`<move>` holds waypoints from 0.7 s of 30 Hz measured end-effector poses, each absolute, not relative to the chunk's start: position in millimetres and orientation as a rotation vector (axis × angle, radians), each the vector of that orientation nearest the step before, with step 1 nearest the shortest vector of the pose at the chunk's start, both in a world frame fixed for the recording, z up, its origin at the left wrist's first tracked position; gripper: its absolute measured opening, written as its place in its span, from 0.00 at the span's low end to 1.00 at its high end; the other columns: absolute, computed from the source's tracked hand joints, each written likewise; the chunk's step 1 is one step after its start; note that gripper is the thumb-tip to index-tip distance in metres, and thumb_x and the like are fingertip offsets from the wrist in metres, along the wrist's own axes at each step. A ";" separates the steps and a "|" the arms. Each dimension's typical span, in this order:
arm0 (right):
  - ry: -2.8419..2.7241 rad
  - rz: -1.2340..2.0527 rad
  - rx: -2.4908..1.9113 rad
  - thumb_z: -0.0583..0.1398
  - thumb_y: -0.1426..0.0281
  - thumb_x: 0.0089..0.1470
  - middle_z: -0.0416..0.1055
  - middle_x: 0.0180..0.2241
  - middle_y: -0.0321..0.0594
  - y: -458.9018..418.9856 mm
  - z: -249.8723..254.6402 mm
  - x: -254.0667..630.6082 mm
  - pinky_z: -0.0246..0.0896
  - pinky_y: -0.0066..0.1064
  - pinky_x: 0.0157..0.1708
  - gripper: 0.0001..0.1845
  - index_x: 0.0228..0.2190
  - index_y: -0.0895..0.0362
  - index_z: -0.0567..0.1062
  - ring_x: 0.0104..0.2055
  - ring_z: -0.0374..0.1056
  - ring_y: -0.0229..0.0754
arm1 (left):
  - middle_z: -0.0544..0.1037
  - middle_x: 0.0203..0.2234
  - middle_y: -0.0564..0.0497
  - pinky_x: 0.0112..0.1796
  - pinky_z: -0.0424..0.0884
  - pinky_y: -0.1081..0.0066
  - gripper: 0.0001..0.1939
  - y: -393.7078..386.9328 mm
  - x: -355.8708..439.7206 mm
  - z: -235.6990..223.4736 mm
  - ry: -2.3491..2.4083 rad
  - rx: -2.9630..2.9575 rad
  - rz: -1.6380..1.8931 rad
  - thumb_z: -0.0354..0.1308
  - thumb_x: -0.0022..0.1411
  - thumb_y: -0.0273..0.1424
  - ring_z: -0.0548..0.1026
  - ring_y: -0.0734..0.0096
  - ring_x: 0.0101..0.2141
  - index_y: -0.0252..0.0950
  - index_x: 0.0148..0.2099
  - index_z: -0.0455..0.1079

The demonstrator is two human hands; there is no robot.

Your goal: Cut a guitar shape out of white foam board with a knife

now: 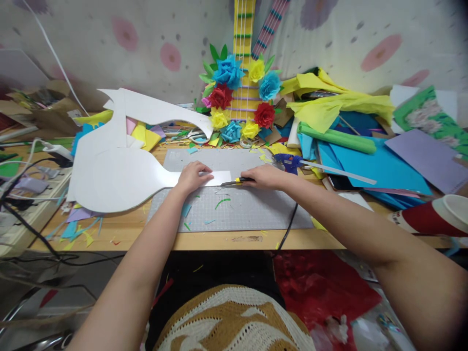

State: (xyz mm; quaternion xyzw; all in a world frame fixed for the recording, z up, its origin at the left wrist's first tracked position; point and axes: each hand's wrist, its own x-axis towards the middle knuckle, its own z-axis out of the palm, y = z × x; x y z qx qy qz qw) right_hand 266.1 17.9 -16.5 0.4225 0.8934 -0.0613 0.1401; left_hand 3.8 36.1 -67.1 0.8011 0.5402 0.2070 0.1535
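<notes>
A white guitar-shaped board (113,175) lies with its wide body at the left and its narrow neck over the grey cutting mat (241,209). My left hand (193,176) rests on the neck, fingers stretched over it and holding nothing. In my right hand (265,176) is a black and yellow utility knife (237,181), its blade pointing left at the neck's lower edge near the end. Green and blue paper scraps (222,202) are scattered on the mat.
A blue glue gun (288,162) with a glue stick lies beyond my right hand. Behind the mat stands a yellow guitar neck (243,44) with paper flowers. Coloured paper (383,163) and a red cup (420,217) are at right; a power strip (25,214) is at left.
</notes>
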 end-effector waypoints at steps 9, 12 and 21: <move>2.569 -0.191 1.247 0.46 0.56 0.58 0.74 0.38 0.41 14.0 -14.9 270.9 0.44 0.29 0.25 0.19 0.41 0.51 0.69 0.35 0.67 0.42 | 0.75 0.37 0.50 0.45 0.63 0.64 0.10 35.2 3.7 -66.2 1.537 2.292 0.603 0.59 0.54 0.38 0.69 0.64 0.42 0.40 0.38 0.74; 2.557 -0.178 1.243 0.46 0.57 0.58 0.74 0.38 0.42 13.0 -15.4 276.3 0.43 0.29 0.25 0.18 0.40 0.52 0.70 0.34 0.67 0.42 | 0.75 0.37 0.50 0.45 0.63 0.63 0.10 34.5 4.5 -64.8 1.535 2.292 0.605 0.60 0.54 0.38 0.70 0.64 0.41 0.40 0.37 0.74; 2.542 -0.180 1.268 0.47 0.59 0.59 0.73 0.39 0.42 9.9 -16.7 283.5 0.44 0.29 0.26 0.17 0.40 0.53 0.69 0.36 0.67 0.42 | 0.74 0.37 0.50 0.46 0.63 0.63 0.11 35.9 3.4 -66.6 1.538 2.297 0.598 0.59 0.54 0.39 0.69 0.64 0.42 0.40 0.38 0.74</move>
